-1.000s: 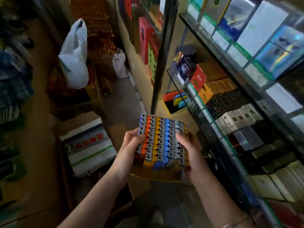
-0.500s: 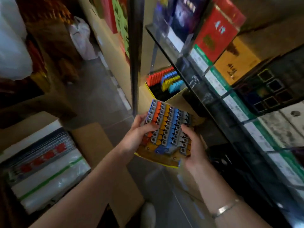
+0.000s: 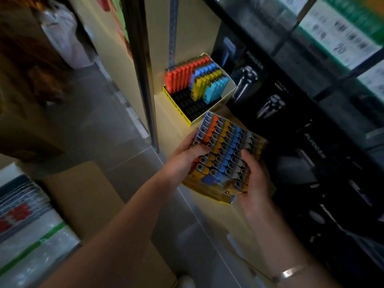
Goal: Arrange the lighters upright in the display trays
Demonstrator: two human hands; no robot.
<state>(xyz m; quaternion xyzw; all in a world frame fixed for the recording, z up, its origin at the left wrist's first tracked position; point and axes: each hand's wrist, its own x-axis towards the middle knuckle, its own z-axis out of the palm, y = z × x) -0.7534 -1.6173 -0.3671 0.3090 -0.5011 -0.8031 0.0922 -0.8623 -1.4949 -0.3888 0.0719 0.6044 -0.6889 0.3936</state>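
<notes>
We've got the full tray cradled between both hands, left hand and right hand curled round its sides with thumbs over the lighters, probably so nothing tips. They stand upright, heads toward us, just beside the half-filled shelf tray.

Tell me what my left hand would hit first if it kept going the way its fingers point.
The left hand already grips the full lighter tray, its fingers lying across the lighter tops toward the right hand. It would probably slide over those first; depth is unclear.
</notes>
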